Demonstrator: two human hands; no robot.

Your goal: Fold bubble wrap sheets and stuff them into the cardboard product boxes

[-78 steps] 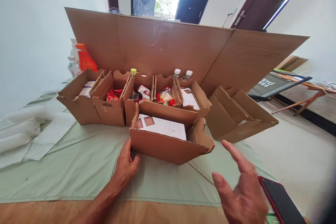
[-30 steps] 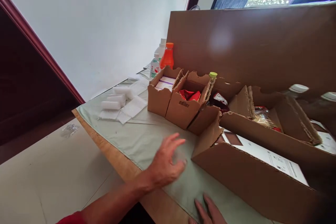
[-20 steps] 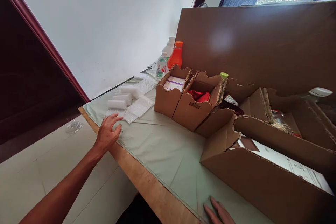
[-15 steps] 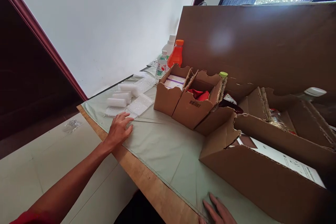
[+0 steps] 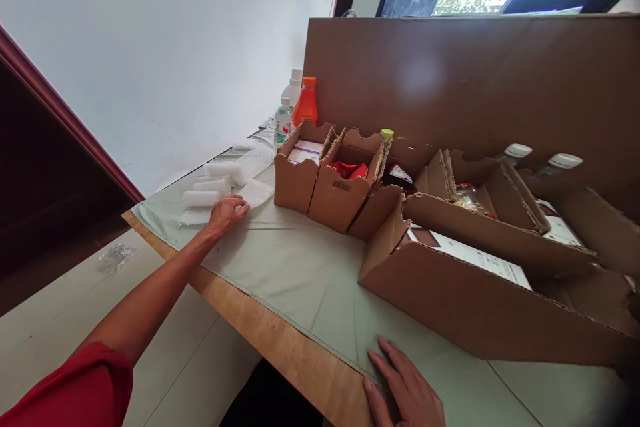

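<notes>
Bubble wrap sheet point(image 5: 257, 192) lies flat on the left part of the table point(image 5: 280, 345), on a pale green cloth point(image 5: 295, 253), beside several bubble wrap rolls point(image 5: 201, 199).

The left arm extends forward from a red sleeve point(image 5: 75, 387) at lower left, the forearm slanting up and inward across the table's wooden edge. The left hand point(image 5: 228, 213) is back upward, wrist low and nearly straight, fingers bent and pointing toward the right. Its fingertips are at the near edge of the sheet, with the rolls just beside the knuckles. Whether the left grip has closed on the sheet cannot be told.

The right hand point(image 5: 410, 380) is at the near edge of the table, back upward, fingers extended and slightly spread on the cloth, thumb set apart over the wooden margin. Its grip is released.

Beyond the right hand, and apart from it, stands an open-topped cardboard box point(image 5: 450, 300) containing a white carton point(image 5: 470, 255). Further off, left of that box, two narrower cardboard bins point(image 5: 294, 185) stand side by side; an orange bottle point(image 5: 306, 103) is behind them.
</notes>
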